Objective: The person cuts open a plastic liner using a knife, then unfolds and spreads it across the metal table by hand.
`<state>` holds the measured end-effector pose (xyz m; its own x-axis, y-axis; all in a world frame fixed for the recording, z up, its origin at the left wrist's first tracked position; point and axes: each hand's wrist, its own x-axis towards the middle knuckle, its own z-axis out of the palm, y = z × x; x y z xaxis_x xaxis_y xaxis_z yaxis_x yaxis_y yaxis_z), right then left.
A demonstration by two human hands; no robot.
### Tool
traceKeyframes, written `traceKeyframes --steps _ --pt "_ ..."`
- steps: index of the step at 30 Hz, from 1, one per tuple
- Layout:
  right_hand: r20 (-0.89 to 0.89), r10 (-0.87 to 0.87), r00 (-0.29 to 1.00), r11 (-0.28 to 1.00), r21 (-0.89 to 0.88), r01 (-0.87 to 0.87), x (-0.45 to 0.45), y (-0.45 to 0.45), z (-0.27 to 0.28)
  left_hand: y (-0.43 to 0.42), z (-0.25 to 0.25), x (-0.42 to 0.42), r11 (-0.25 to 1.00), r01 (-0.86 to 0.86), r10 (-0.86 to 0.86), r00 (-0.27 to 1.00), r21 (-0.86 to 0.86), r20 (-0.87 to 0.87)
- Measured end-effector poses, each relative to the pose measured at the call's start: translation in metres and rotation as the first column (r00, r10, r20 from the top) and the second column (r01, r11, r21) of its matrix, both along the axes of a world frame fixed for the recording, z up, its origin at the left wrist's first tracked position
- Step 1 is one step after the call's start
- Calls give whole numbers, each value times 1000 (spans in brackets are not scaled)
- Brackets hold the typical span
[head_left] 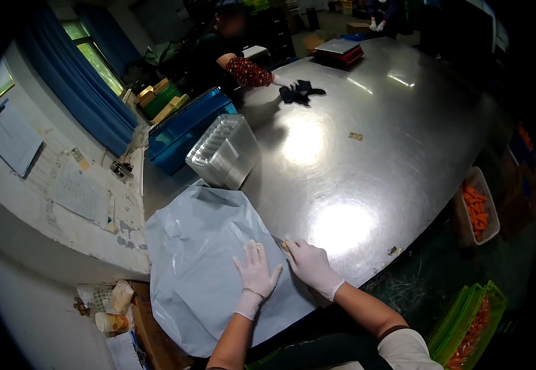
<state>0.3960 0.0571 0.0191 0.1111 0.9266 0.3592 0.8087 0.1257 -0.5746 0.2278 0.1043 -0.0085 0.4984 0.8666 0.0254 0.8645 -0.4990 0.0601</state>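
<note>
Pale-grey, creased plastic bag (203, 246) covers the near-left corner of the silvery metal bench (397, 142) under our wide-spread left hand (257, 272); if it slides, the slim, knife-like tool (280, 243) gripped in our right hand (309, 264) could nick us.

There are two hands in gloves at the front: one left hand (257, 276) and one right hand (312, 264). I see one small tool (280, 243) and one big piece of grey plastic (206, 253). There is one tabletop (416, 142), with one blue box (172, 148), one clear stack (234, 154) and one dark cloth (300, 94). Two blue curtains (70, 86) hang up. One white basket (494, 213) has carrots (476, 209), too many to count.
</note>
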Motion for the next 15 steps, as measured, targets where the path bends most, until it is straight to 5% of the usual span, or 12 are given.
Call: traceKeyframes --steps 15 --pt "-12 -8 1000 999 -45 8 17 10 6 -3 7 1 1000 22 -22 999 -21 -30"
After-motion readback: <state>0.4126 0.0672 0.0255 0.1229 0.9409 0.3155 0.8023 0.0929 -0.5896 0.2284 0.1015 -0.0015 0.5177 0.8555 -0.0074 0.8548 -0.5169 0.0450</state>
